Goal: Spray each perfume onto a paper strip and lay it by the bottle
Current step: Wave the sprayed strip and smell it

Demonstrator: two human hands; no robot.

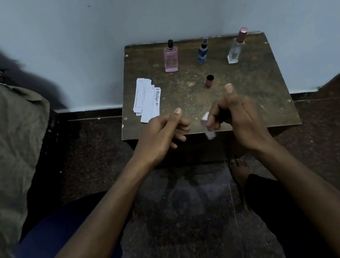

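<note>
Since all three bottles stand in a row along the far edge of the small wooden table (pixel 184 113), each one has bare tabletop in front of it, which is probably where its strip gets laid. The pink bottle with a black cap (pixel 170 58) is at about 11 o'clock on the table, the little blue bottle (pixel 202 53) at 12, and the clear bottle with a pink cap (pixel 236 48) at 1. A loose pinkish-brown cap (pixel 210 81) stands just in front of the blue one, near the middle, so I'd guess one bottle is meant to be open for spraying.

The stack of paper strips (pixel 147 99) sits fanned at 9 o'clock, white with some print on it, close to the left hand (pixel 165 130) for easy picking. That hand holds nothing; its fingers are loosely curled with the thumb sticking up.

The right hand (pixel 232 116), at about 5 o'clock by the near edge, pinches one white paper strip (pixel 208 126) in its fingertips, thumb raised. The strip looks short, and maybe bent, but it's blurry, so I can't really say. No strip lies by any bottle yet, so this one looks like the first to get sprayed.
</note>
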